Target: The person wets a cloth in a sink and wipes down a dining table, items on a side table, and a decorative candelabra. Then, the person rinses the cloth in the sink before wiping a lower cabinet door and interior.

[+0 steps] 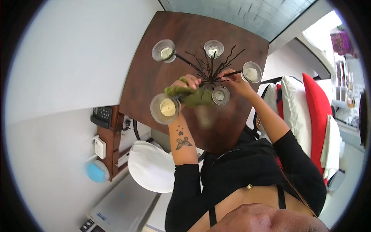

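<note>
A dark metal candle holder [211, 74] with thin wavy twigs stands on the brown wooden table [154, 81]. Glass cups with pale candles surround it, among them a far-left cup [164, 50], a right cup [252, 72] and a near-left cup [165, 109]. My left hand [188, 82] is closed on a green cloth [200, 97] beside the twigs' base; the near-left cup hides part of the wrist. With its fingers pinched, my right hand [236, 82] grips the dark arm of the holder leading to the right cup.
Close to the table's left side is a white chair [150, 166]. A black telephone [102, 116] sits on a wooden cabinet [109, 149]. White and red cushions [313, 116] are on the right. A glass panel [239, 17] borders the table's far edge.
</note>
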The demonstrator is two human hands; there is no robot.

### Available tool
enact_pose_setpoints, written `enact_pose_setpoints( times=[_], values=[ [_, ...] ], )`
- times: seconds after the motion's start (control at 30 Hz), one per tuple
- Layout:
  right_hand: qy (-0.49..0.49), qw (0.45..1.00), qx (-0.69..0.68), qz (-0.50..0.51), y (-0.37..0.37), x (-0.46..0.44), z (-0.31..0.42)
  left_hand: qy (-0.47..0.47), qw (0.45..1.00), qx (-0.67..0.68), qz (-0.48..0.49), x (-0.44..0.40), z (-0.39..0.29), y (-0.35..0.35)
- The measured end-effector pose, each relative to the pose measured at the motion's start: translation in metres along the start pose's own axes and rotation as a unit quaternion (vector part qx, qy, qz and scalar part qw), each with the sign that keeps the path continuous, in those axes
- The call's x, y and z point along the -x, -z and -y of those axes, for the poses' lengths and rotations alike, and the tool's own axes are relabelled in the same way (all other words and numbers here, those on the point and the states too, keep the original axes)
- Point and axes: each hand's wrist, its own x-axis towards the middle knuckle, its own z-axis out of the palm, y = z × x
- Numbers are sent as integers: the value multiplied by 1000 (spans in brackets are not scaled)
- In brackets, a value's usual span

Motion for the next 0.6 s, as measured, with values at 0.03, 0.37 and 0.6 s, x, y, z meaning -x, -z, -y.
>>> enact_pose_setpoints(
  times=[0.03, 0.37, 0.6],
  values=[
    [4, 1000, -6, -15, -2, 0, 4, -5, 997, 59, 42, -1, -1, 6],
    [-27, 999, -25, -11, -14, -2, 10, 84, 962, 102, 240, -41, -27, 2],
    [-30, 999, -11, -23, -16, -3, 10, 131, 967, -65, 210, -26, -43, 0]
  ],
)
